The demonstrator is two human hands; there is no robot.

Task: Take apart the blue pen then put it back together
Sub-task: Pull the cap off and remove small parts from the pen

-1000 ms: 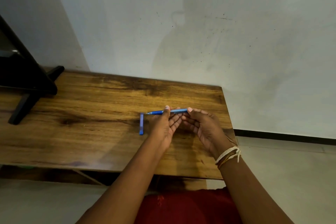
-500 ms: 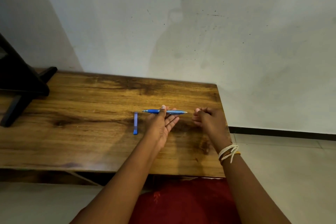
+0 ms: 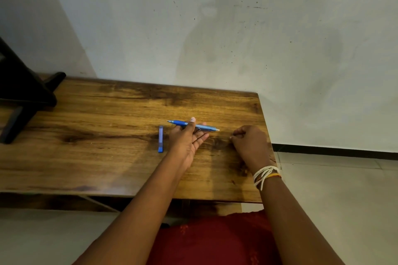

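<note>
The blue pen body (image 3: 192,125) lies crosswise, tip to the left, pinched between thumb and fingers of my left hand (image 3: 187,137) above the wooden table (image 3: 97,140). A white end shows at its right. The blue cap (image 3: 160,139) lies flat on the table just left of that hand. My right hand (image 3: 247,141) rests on the table to the right, fingers curled tight at the fingertips; whether a small part sits in them is hidden.
A black stand (image 3: 23,97) occupies the table's far left. The table's right edge (image 3: 266,135) runs close beside my right hand, with tiled floor beyond. A white wall rises behind the table.
My right hand has let go of the pen's right end and drawn away to the right, down onto the table. My left hand keeps the pen.
</note>
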